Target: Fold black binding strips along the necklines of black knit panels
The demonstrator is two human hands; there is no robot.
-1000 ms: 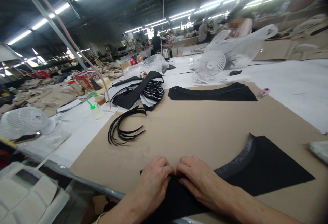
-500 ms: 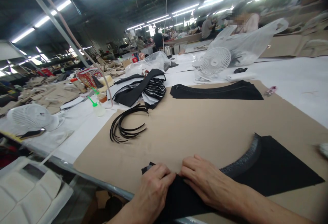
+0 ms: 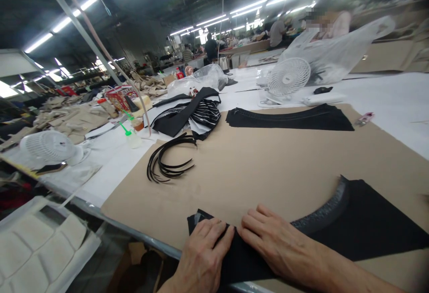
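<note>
A curved black fabric piece (image 3: 372, 221) lies along the near side of the brown board. A grey, shiny strip (image 3: 323, 210) follows its curved inner edge. My left hand (image 3: 209, 246) grips that edge near the fabric's left end, with the fingers bent and the thumb beside them. Close to its right, my right hand (image 3: 271, 235) has curled fingers pressed on the same edge. The fabric under both palms and the fingertips' undersides are hidden. At the far left end a small grey patch shows on the black cloth.
Thin black strips (image 3: 167, 161) lie curled on the brown board (image 3: 268, 163). Stacked black pieces (image 3: 291, 118) and a striped black bundle (image 3: 197, 112) sit farther back. White fans (image 3: 288, 77) stand on the table, with green-tipped bottles (image 3: 132, 137) at left. The metal table edge (image 3: 161, 244) runs close by.
My left hand has shifted slightly toward me along the fabric, uncovering more of its left end. The fingers of both hands are a little farther apart. The whole view has shifted slightly.
</note>
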